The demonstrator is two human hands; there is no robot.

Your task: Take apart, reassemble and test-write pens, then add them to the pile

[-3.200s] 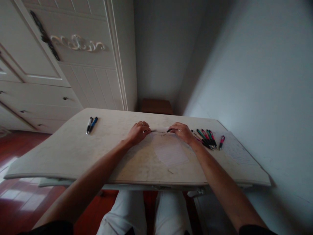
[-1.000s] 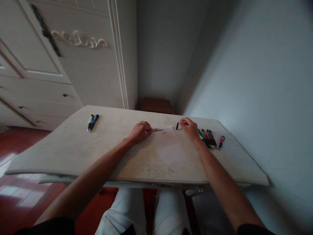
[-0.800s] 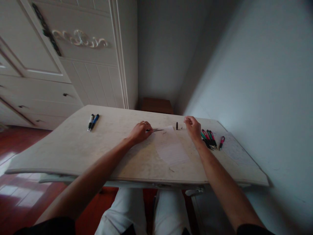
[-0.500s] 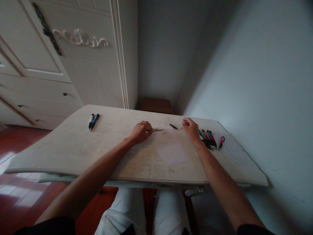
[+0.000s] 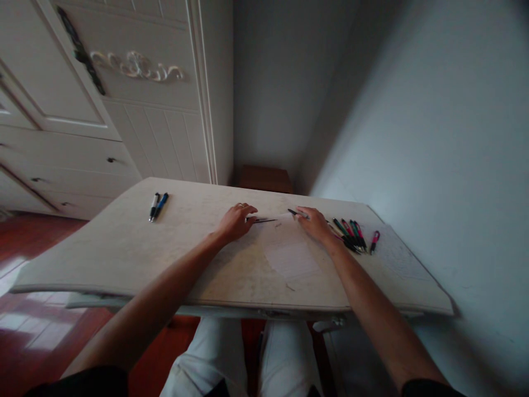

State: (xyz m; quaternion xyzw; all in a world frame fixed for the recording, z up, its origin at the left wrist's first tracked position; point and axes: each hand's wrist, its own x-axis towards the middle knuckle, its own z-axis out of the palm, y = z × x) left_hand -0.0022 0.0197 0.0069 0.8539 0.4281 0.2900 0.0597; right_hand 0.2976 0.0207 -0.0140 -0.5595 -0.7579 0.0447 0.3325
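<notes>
On the tabletop, a black piece is partly covered by the right hand, grip unclear, pens bunched beside it; a thin rod is seen at the left hand, grip parted.

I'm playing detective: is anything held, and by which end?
Can't tell: right hand at the right end of a black piece, left hand near the left end of a thin stick.
</notes>
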